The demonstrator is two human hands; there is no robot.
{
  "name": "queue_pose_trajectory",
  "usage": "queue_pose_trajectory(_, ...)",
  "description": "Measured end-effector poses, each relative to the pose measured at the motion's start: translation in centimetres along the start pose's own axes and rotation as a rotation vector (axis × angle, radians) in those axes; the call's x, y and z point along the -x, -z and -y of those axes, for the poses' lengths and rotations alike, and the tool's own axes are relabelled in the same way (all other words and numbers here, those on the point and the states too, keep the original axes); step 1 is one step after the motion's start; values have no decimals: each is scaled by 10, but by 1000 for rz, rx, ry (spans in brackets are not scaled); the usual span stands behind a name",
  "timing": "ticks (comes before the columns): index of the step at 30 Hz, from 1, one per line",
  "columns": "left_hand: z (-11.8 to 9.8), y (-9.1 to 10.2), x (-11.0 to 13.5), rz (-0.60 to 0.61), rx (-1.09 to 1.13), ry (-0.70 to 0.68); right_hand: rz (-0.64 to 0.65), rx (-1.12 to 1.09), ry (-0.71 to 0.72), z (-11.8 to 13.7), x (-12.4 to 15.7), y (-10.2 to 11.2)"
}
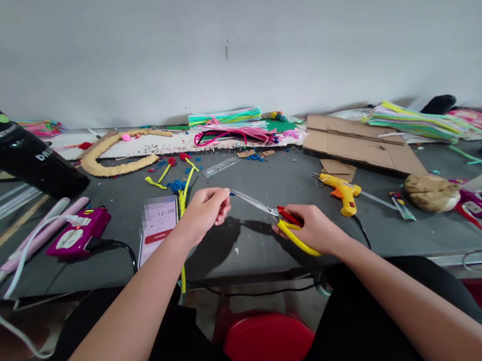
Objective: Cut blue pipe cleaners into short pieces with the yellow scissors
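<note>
My right hand [307, 228] is wrapped round the red and yellow handles of a pair of scissors [256, 203]. Their blades point left, and the tips reach the fingertips of my left hand [210, 208]. That hand is closed in a pinch, with a tiny dark blue bit showing by the blade tips; what the fingers hold is too small to make out. Behind my left wrist lie yellow pipe cleaners [188, 184] with red ends and a blue curled clump [176, 186]. A phone [158, 227] with a lit screen is partly covered by my left forearm.
A yellow glue gun [341, 192] lies right of the scissors, before cardboard [358, 144]. Bundled pipe cleaners [224, 117] and a yellow C-shaped piece [101, 166] line the back. Left are a black vacuum-like device [19, 150] and a purple power strip [77, 234] with cords.
</note>
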State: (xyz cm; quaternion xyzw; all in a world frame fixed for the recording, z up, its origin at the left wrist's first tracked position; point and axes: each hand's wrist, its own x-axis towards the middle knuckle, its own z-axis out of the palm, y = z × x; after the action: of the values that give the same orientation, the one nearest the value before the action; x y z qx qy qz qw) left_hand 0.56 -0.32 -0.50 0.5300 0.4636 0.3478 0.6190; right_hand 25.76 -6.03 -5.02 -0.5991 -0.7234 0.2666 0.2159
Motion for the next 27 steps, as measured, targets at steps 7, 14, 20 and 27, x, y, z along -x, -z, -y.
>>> queue_pose_trajectory(7,0,0,1,10,-10,-1,-11,34,18,0,0,0)
queue_pose_trajectory(14,0,0,1,16,-13,-4,-7,53,25,-1,-2,0)
queue_pose_trajectory(20,1,0,0,15,6,10,-12,40,6,-1,-3,0)
queue_pose_trajectory(27,4,1,-2,15,12,13,-10,-33,-45,2,0,3)
